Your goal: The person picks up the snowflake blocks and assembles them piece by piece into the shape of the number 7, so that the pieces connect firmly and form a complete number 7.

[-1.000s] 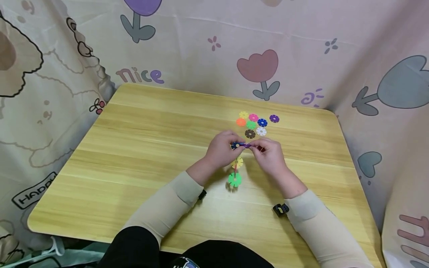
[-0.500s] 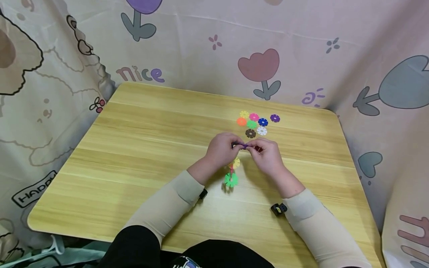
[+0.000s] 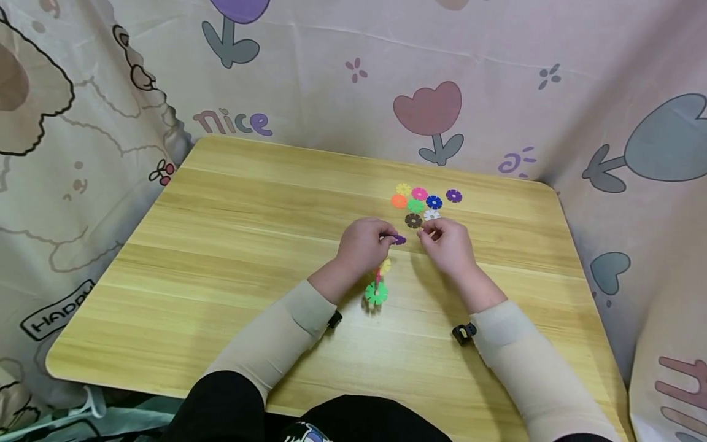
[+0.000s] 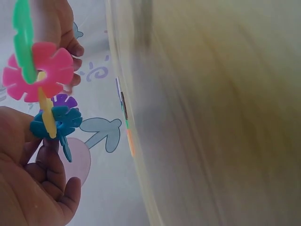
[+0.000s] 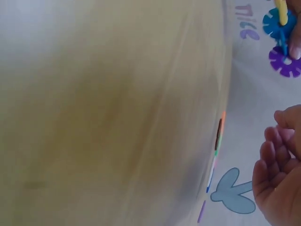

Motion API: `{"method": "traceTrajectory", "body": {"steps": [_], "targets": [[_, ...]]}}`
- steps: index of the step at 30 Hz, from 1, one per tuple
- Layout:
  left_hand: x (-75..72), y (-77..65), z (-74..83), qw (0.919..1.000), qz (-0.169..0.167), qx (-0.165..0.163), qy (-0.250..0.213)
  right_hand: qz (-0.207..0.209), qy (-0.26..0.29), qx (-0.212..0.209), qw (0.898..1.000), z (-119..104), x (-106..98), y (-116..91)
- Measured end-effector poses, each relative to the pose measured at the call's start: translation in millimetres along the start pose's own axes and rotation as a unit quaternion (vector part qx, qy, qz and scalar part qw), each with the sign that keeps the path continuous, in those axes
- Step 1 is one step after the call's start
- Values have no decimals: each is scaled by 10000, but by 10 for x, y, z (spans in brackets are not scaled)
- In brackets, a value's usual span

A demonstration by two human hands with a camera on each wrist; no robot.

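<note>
Since our right hand point(image 3: 448, 245) has let go and holds nothing, our left hand point(image 3: 361, 247) alone pinches the chain point(image 4: 47, 113) above the table point(image 3: 248, 245), so its purple piece point(image 3: 400, 240) looks joined on

Green disc point(image 4: 22, 44), pink disc point(image 4: 57, 61), purple disc point(image 3: 400, 240), wood-grained table point(image 3: 248, 245)

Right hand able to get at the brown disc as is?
Probably yes: the right hand looks empty, and the brown disc lies close by, with nothing seen covering it.
</note>
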State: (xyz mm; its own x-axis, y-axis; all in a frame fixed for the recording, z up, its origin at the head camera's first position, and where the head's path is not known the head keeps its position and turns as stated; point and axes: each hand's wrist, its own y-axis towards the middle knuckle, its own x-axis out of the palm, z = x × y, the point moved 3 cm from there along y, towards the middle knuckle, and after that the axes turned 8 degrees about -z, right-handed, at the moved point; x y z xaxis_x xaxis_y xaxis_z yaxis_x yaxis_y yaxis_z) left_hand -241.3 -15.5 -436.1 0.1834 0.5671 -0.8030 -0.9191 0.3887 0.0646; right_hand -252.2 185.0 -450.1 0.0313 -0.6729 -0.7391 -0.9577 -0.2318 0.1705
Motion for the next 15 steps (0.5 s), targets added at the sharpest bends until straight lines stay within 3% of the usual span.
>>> {"method": "traceTrajectory", "body": {"steps": [6,15], "targets": [[0,-6,-11,10000,40,37,65,-310,-652,354,9968,48,22,155],[-5,-7,1,9998,52,92,156,-799,-1063,765,9882,103,108,342]]}}
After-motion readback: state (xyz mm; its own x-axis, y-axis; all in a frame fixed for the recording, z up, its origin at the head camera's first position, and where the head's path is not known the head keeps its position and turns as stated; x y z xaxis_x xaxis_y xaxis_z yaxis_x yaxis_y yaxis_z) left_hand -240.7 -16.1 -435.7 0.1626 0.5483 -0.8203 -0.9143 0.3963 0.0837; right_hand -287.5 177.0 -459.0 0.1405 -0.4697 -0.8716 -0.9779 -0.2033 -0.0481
